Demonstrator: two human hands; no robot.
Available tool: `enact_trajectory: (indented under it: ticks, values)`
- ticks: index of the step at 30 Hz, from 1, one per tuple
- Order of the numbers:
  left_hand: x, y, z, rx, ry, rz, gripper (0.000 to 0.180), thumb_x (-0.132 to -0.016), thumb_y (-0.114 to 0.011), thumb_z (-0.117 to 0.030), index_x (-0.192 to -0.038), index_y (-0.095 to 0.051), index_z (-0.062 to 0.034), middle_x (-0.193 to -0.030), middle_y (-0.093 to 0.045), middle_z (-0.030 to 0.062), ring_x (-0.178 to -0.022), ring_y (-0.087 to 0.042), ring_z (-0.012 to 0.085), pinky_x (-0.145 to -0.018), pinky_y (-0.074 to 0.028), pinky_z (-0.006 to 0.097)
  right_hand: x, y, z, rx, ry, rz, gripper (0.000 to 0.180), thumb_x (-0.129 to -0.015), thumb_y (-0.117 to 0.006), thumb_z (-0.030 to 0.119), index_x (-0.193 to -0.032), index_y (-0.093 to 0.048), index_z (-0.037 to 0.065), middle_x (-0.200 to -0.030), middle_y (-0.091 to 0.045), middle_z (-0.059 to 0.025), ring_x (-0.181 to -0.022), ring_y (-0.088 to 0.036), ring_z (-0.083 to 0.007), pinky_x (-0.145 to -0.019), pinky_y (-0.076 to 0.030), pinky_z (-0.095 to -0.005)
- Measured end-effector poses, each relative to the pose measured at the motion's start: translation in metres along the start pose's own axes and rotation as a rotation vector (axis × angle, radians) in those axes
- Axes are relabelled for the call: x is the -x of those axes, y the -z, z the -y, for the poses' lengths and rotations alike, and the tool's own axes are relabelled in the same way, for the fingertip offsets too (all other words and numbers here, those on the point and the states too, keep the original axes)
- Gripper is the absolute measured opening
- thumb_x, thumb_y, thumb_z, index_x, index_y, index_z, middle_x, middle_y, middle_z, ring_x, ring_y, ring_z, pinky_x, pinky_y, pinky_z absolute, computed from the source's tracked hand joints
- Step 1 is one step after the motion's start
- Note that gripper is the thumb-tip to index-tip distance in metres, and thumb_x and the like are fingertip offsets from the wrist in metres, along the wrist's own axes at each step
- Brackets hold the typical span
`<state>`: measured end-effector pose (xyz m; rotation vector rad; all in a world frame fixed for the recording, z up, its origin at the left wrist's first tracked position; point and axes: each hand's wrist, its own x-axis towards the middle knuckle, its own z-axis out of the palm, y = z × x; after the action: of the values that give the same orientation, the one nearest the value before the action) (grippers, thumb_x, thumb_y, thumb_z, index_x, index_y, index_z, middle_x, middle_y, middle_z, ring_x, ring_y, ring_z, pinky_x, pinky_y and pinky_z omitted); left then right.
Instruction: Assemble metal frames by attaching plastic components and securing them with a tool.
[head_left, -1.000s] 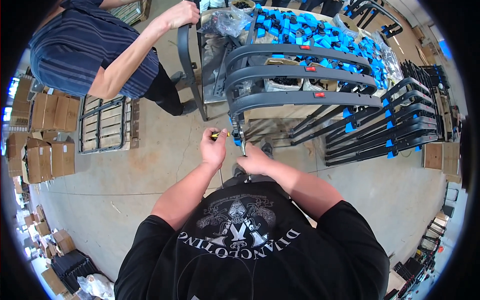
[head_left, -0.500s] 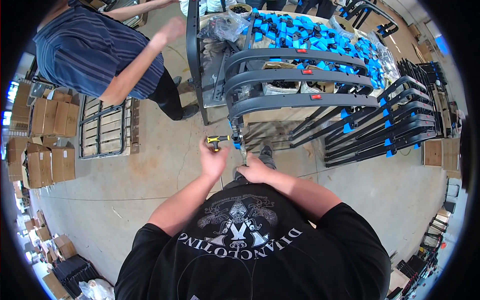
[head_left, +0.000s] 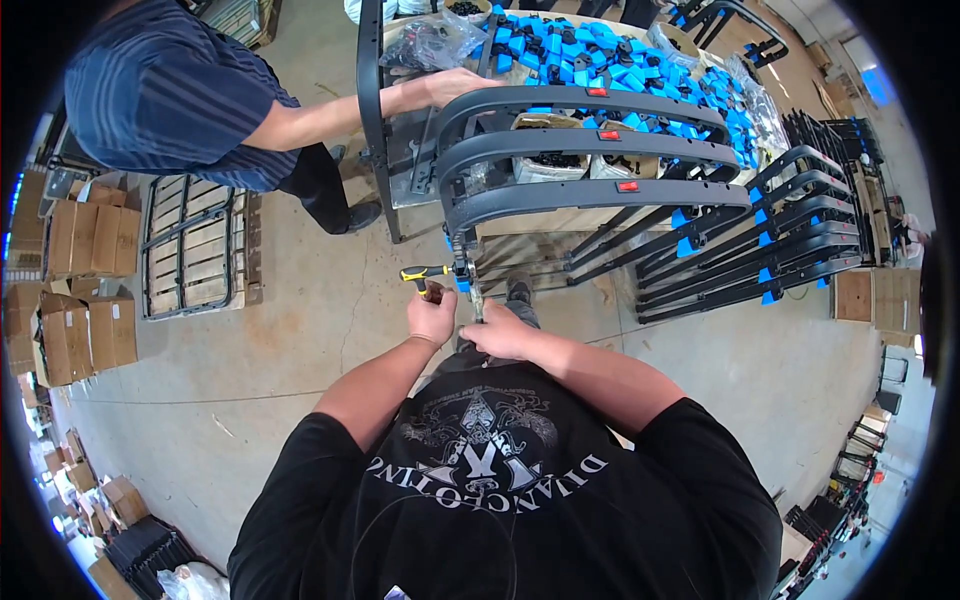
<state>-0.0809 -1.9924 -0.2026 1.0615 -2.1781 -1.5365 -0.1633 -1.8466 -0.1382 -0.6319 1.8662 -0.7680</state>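
My left hand (head_left: 433,318) is closed around a yellow-and-black T-handle driver (head_left: 425,273). The driver's tip points right, at the near end of a dark curved metal frame (head_left: 600,194). My right hand (head_left: 502,332) grips a silver wrench (head_left: 477,300), whose far end meets that same frame end. A small blue part (head_left: 462,284) shows between the two tools. Exactly how the tools sit on the fastener is too small to tell.
A co-worker's arm (head_left: 380,100) reaches over the table, which holds a pile of blue plastic parts (head_left: 580,60) and boxes of black pieces (head_left: 550,163). More dark frames (head_left: 750,250) stand at the right. Cardboard boxes (head_left: 90,240) and a pallet (head_left: 195,240) are at the left.
The co-worker's arm has swung right and now reaches onto the table. My left hand has turned the driver slightly, its handle now lower left. My right hand keeps hold of the wrench.
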Motion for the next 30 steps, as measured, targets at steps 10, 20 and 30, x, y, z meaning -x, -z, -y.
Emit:
enact_trajectory:
  ticks: [10, 20, 30]
  values:
    - [-0.017, 0.035, -0.031, 0.58, 0.392, -0.077, 0.038, -0.082, -0.084, -0.015, -0.081, -0.046, -0.016, -0.067, -0.048, -0.0041, -0.053, -0.043, 0.0081, -0.049, -0.039, 0.028, 0.019, 0.029, -0.031, -0.729, -0.115, -0.398, 0.012, -0.091, -0.057, 0.008, -0.102, -0.054, 0.005, -0.079, -0.061, -0.0062, -0.071, -0.062, -0.0162, -0.062, -0.051, -0.0337]
    - [0.064, 0.023, -0.093, 0.07, -0.254, 0.222, 0.016, -0.104, -0.053, -0.014, -0.106, -0.061, -0.0001, -0.077, -0.06, 0.0009, -0.059, -0.054, 0.0086, -0.052, -0.046, 0.025, 0.111, 0.096, -0.033, -0.421, -0.201, -0.317, 0.084, -0.09, -0.072, 0.047, -0.152, -0.038, 0.002, -0.109, -0.064, -0.0108, -0.092, -0.064, -0.0159, -0.073, -0.052, -0.0347]
    - [0.087, -0.15, -0.249, -0.229, -0.298, 0.385, 0.023, -0.102, -0.056, -0.019, -0.105, -0.061, 0.0028, -0.086, -0.069, 0.01, -0.07, -0.064, 0.0164, -0.065, -0.053, 0.033, 0.153, 0.199, -0.085, -0.958, 0.147, -0.351, 0.039, -0.102, -0.059, 0.038, -0.131, -0.063, 0.013, -0.084, -0.063, 0.0002, -0.066, -0.054, -0.008, -0.054, -0.045, -0.0265]
